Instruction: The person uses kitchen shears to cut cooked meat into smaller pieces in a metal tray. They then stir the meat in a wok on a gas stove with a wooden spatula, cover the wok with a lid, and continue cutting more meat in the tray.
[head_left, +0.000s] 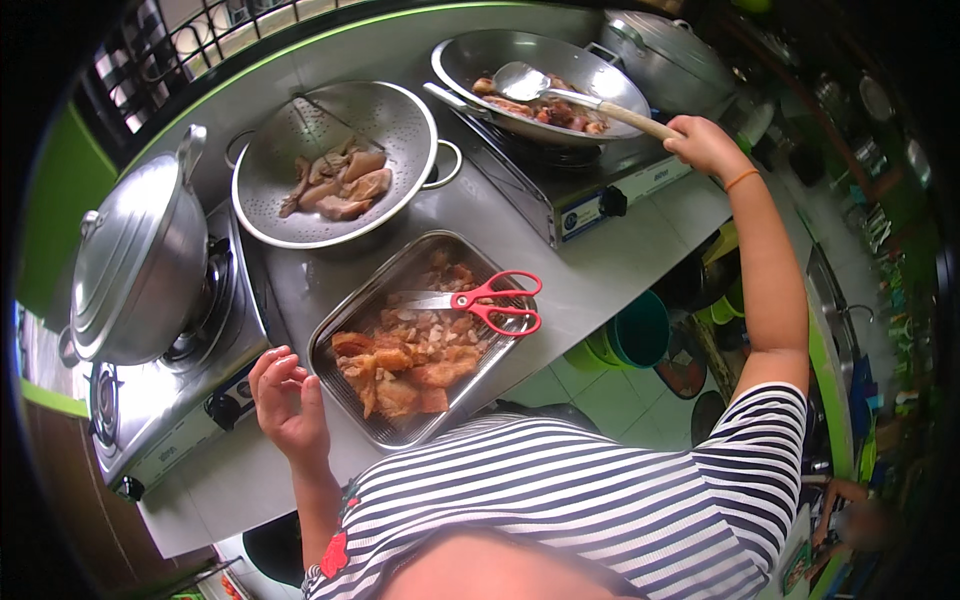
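My right hand grips the wooden handle of a metal ladle, whose bowl rests over browned meat pieces in a wide metal wok. My left hand is raised with its fingers apart and slightly curled, holding nothing, just left of a rectangular metal tray. Fried meat pieces and chopped bits lie in that tray, and red-handled scissors lie across it. Behind the tray, a metal colander holds paler meat pieces and dark tongs or a similar thin metal tool.
On the left gas stove sits a lidded metal pot. The wok stands on another gas stove. A second lidded pot is at the back right. Buckets stand below the counter edge. Another person is at the lower right.
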